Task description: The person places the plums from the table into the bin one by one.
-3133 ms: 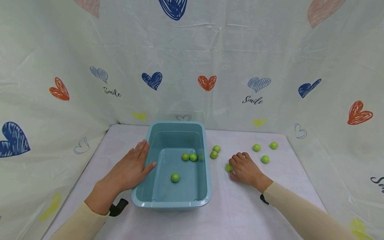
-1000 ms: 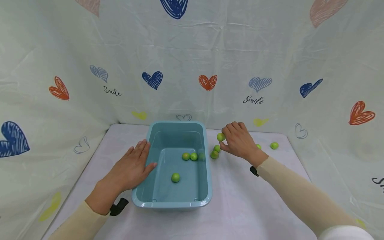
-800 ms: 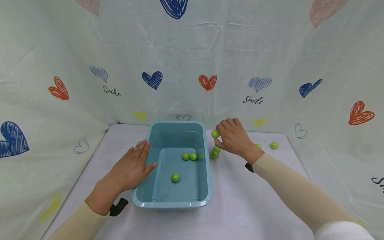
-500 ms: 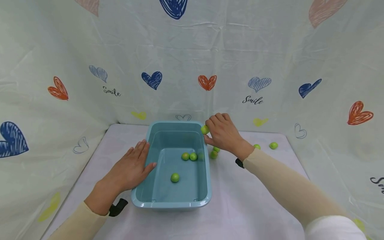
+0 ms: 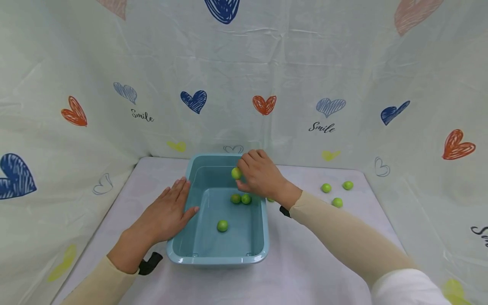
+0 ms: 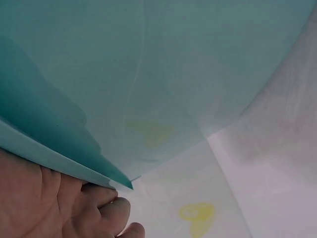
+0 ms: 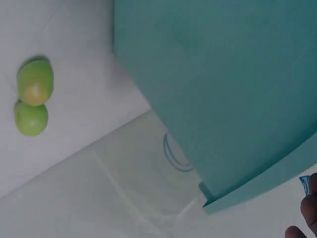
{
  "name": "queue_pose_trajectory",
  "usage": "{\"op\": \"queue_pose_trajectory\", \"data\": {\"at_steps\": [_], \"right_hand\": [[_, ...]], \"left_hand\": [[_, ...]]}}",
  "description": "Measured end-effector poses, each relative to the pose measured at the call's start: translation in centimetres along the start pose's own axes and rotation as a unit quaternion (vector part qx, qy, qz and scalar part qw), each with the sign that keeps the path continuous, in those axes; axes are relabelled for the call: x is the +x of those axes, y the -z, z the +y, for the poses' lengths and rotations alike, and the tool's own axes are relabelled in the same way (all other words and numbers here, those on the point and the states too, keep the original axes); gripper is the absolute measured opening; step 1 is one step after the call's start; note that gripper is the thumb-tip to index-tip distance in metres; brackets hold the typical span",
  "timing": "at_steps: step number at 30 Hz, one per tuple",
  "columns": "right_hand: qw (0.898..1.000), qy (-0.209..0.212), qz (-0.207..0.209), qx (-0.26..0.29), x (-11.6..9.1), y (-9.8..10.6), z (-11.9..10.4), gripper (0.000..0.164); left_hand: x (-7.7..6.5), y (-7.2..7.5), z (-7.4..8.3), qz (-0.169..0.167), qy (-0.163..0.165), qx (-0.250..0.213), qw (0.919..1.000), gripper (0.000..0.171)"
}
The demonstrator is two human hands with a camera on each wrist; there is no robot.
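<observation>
Nearest me are my left sleeve [image 5: 101,279] and right sleeve [image 5: 350,233], smooth and beige, the right giving way to white cloth [image 5: 408,288] at its near end. A black strap [image 5: 151,263] shows at my left wrist.

Basin [image 5: 213,260]: glossy, pale blue, apparently plastic, oblong with rounded corners, standing on a pale, matte tabletop [image 5: 305,262]. Inside, 1 round, smooth green fruit, the near fruit [image 5: 223,225], lies alone on the floor of the basin.

My left grip [image 5: 167,216] rests on the left rim, fingers extended, thumb reaching over the inner edge; it clasps nothing.

Farther along the basin floor, a duller fruit [image 5: 235,198] and a brighter fruit [image 5: 245,198] lie side by side. To the right on the tabletop, 3 loose fruits [image 5: 337,203] sit apart from each other. Just outside the basin's right wall, 2 more touch: a yellow-patched fruit [image 7: 35,83] and a plain green fruit [image 7: 31,119], mostly hidden by my wrist in the head view.

My right grip [image 5: 261,173] is over the basin's far right part, thumb and fingers pinching the held fruit [image 5: 236,173], parted only by its thickness.

Beyond hangs a creased, slightly shiny white sheet [image 5: 228,63] printed with hearts and "Smile".
</observation>
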State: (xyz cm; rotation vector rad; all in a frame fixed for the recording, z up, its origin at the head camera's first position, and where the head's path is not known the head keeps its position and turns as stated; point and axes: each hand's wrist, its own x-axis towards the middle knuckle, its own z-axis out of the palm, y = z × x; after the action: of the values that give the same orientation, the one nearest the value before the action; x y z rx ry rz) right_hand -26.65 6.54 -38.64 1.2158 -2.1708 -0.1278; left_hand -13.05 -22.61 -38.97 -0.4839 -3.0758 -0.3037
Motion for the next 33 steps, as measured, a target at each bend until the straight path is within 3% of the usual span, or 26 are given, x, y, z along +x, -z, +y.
{"op": "queue_pose_trajectory", "data": {"at_steps": [5,14,22,33], "right_hand": [[1.000,0.027,-0.002,0.003,0.7,-0.3,-1.9,0.031],[0.997,0.049,-0.051,0.020,1.3,-0.9,-4.4,0.027],[0.993,0.048,-0.107,0.034,1.4,-1.2,-5.6,0.028],[0.991,0.051,-0.120,0.028,1.7,-1.3,-6.1,0.034]], "left_hand": [[0.0,0.0,0.1,0.000,0.002,-0.001,1.0000,0.080],[0.0,0.0,0.1,0.004,-0.001,0.003,1.0000,0.079],[0.0,0.0,0.1,0.004,-0.005,0.002,1.0000,0.079],[0.1,-0.2,-0.1,0.008,-0.006,0.004,0.9999,0.080]]}}
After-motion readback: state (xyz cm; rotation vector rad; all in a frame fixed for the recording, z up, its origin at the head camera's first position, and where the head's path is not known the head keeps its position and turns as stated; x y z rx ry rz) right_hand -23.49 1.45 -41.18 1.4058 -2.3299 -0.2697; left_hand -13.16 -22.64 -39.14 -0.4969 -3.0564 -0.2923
